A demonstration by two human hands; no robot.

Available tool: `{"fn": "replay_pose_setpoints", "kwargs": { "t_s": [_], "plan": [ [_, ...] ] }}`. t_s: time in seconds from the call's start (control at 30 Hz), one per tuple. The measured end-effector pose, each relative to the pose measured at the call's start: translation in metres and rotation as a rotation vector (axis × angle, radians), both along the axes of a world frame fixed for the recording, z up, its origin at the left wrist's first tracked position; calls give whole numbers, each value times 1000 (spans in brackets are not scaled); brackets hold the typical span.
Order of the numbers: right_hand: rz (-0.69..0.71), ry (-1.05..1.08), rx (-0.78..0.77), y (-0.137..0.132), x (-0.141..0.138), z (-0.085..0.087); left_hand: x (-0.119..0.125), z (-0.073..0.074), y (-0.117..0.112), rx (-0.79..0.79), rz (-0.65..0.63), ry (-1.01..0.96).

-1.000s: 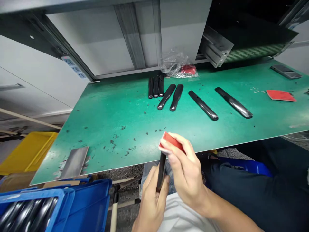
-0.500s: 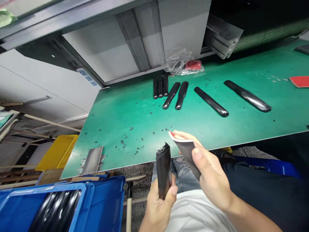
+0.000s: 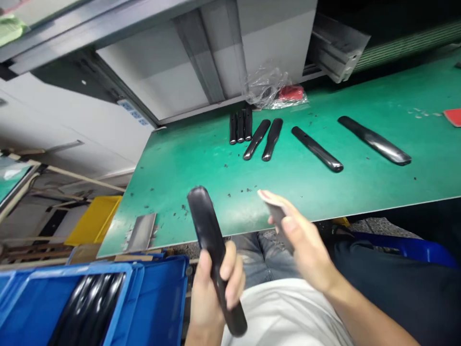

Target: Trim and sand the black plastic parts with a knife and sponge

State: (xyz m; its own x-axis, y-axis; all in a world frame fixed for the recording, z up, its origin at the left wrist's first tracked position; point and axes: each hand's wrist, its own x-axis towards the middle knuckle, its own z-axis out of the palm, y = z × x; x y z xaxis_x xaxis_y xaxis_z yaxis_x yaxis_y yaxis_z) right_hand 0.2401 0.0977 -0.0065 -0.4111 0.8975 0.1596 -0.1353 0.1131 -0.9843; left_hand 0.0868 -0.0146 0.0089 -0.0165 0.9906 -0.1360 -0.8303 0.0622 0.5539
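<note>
My left hand (image 3: 212, 288) is closed round a long glossy black handle-shaped part (image 3: 209, 235), held upright and tilted left over my lap, just in front of the green table (image 3: 180, 163). To its right, my right hand (image 3: 302, 240) pinches a small sheet with a grey face and red backing (image 3: 275, 214), held apart from the black part. Both hands are blurred by motion.
Several more black parts (image 3: 259, 139) lie in a row at the back of the table, with a crumpled plastic bag (image 3: 268, 86) behind them. A blue bin (image 3: 144, 293) holding black parts stands lower left, a yellow bin (image 3: 90, 221) beyond it. Dark specks litter the table.
My left hand has turned the black part so its rounded end points up and to the left. My right hand with the sheet has drawn slightly away from it.
</note>
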Motion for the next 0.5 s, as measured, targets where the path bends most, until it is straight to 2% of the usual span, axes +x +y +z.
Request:
{"fn": "replay_pose_setpoints", "kwargs": {
  "t_s": [0.07, 0.13, 0.2, 0.27, 0.33, 0.4, 0.5],
  "plan": [
    [24, 124, -151, 2, 8, -1, -1, 7, 19, -39, 222, -20],
    [94, 212, -275, 2, 11, -4, -1, 11, 35, -73, 333, 25],
    [159, 278, -336, -3, 9, -11, 0, 11, 48, -74, 325, 51],
    [197, 316, -327, -10, 6, -18, 1, 9, 56, -77, 320, 59],
    [191, 319, -255, -17, 4, -23, 2, 6, 61, -91, 344, 83],
    [156, 286, -115, -18, 4, -23, 2, 3, 65, -119, 354, 108],
    [97, 158, 236, -1, 3, -13, 4, 2, 69, -184, 316, 77]
  ]
}}
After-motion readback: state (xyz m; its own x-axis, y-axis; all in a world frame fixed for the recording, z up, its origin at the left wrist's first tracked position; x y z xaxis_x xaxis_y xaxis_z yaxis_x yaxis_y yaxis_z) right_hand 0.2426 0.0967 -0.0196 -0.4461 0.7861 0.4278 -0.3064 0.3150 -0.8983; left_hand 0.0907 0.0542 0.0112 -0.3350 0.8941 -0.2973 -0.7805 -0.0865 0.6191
